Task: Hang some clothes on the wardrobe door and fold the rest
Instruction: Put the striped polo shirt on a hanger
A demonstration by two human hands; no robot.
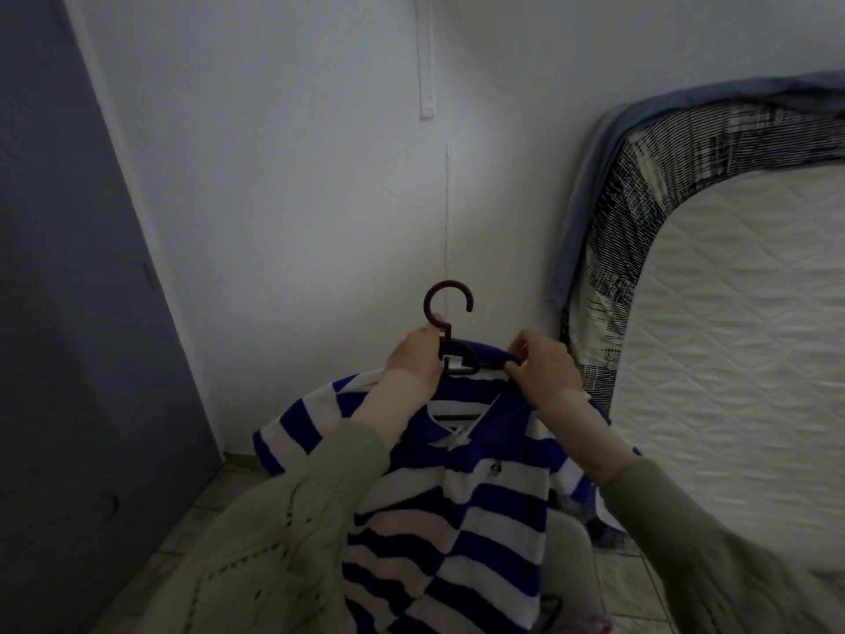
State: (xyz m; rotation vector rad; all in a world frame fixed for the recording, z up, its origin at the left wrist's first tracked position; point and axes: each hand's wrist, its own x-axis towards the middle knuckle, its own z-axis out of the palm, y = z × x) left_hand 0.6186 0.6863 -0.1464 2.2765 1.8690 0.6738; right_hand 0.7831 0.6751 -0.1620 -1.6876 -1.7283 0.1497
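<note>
Left hand [414,354] grips hanger [450,322] neck — right hand [542,370] pinches striped polo [448,496] collar.

No legible text or labels anywhere.

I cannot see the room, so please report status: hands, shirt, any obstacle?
Left hand grips hanger neck. Right hand pinches striped shirt collar. Shirt on hanger, not yet hung. Nothing blocking.
</note>
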